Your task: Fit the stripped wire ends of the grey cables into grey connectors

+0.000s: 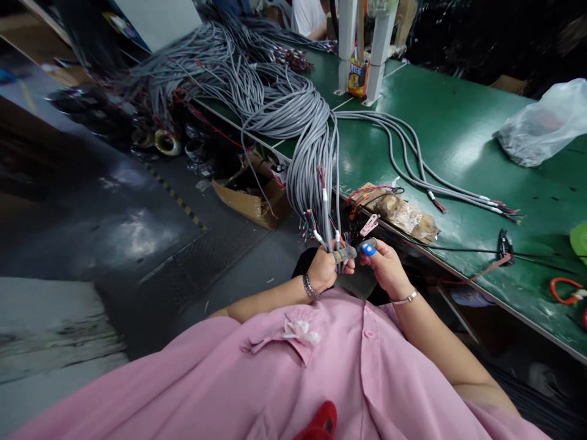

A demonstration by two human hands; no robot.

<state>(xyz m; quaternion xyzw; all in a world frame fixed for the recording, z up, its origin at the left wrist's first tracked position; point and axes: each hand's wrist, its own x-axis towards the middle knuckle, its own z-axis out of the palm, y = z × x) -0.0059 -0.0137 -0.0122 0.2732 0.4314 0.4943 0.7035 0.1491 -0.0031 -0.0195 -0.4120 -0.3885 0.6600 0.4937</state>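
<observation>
Pink-sleeved arms bend inward, left hand [322,269] fisted around grey cable ends [342,253], right hand [385,266] pinching them with a blue-taped thumb [368,249] beside the green table [458,140]

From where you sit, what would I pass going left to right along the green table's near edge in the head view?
Cardboard box on the floor → hanging bundle of grey cables → pink clip → brown plastic-wrapped packet → black clip → red-handled tool.
</observation>
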